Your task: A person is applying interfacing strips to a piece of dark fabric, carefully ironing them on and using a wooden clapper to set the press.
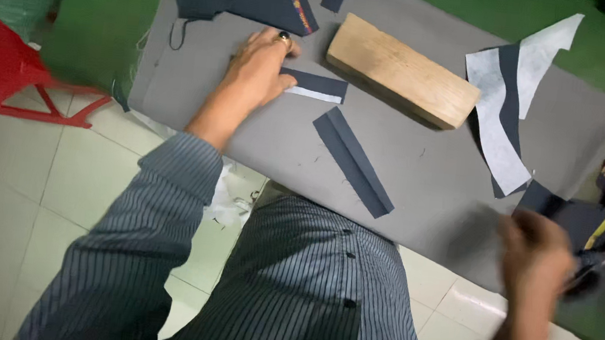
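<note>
Your right hand, at four o'clock, blurs over dark cloth; grip unreadable. A folded strip lies mid-worktop. At eleven o'clock, your left hand presses flat, fingers spread, on a short strip beside the block.

Grey table — wood block, fabric strips.

Camera: one view only, worn on the person's head.
Facing: it looked steeply down over the striped shirt onto the grey bench.
Nearness: close, about arm's reach; bench filled the upper frame, tiled floor the lower left.
Tilt: the frame sat skewed, bench edge running diagonally.
Shared: nothing, no second view.
</note>
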